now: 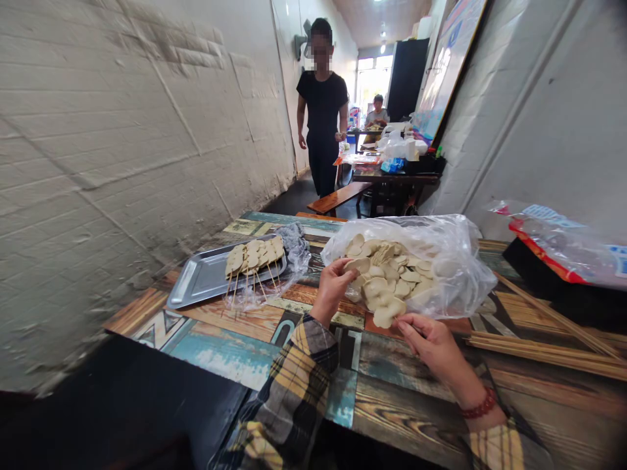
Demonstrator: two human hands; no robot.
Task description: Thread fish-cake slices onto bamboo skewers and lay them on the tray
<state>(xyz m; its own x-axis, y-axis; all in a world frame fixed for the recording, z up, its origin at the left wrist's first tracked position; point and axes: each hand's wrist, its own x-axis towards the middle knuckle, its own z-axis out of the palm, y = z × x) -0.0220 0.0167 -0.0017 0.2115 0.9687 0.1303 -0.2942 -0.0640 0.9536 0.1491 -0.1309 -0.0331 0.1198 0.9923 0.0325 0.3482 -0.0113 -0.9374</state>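
My left hand [334, 282] reaches into the open mouth of a clear plastic bag [455, 261] and pinches a pale flat food slice [358, 264]. The bag lies on a painted wooden table [235, 352] and holds several such slices [392, 274]. My right hand [430, 339] rests at the bag's near edge, its fingertips touching a slice [385, 316]. A metal tray [200, 277] at the left carries several skewered slices [255, 256] with their sticks pointing toward me.
Long bamboo skewers [548, 343] lie along the table's right side. A printed plastic bag [563, 245] sits at the far right. A white brick wall [122, 143] runs on the left. A person in black [322, 108] stands in the aisle; another sits at a far table [377, 114].
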